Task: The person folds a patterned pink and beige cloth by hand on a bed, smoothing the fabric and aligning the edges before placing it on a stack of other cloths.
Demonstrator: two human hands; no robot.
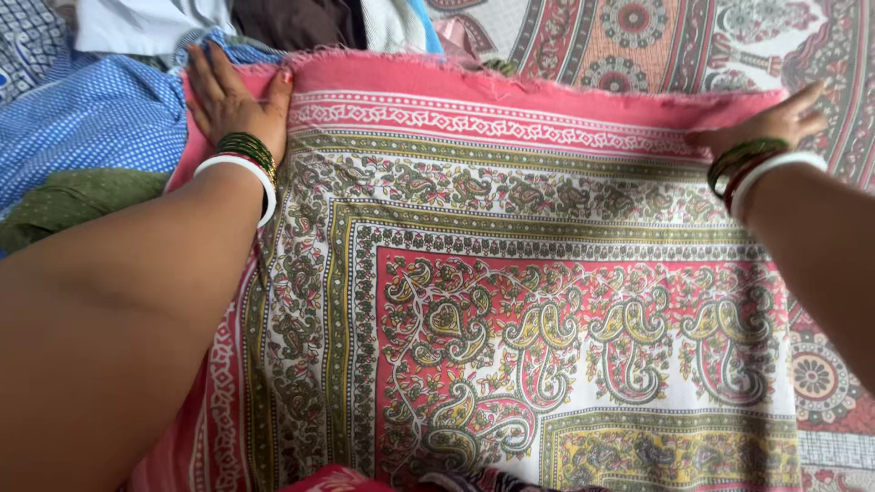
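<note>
both palms press flat, fingers spread: left hand (232, 100) at 11 o'clock, right hand (766, 123) at 2 o'clock, on the paisley printed cloth (510, 301); uneven pressure could skew its frayed pink edge (510, 84).

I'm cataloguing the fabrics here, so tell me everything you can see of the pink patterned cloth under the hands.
The pink patterned cloth lies spread flat, a thin woven-looking fabric. A plain pink frayed far edge gives way to white and olive floral borders, then a red centre with paisley shapes. The left hand presses flat on its far left corner; the right hand rests on the far right corner. It overlies a similar printed sheet.
</note>
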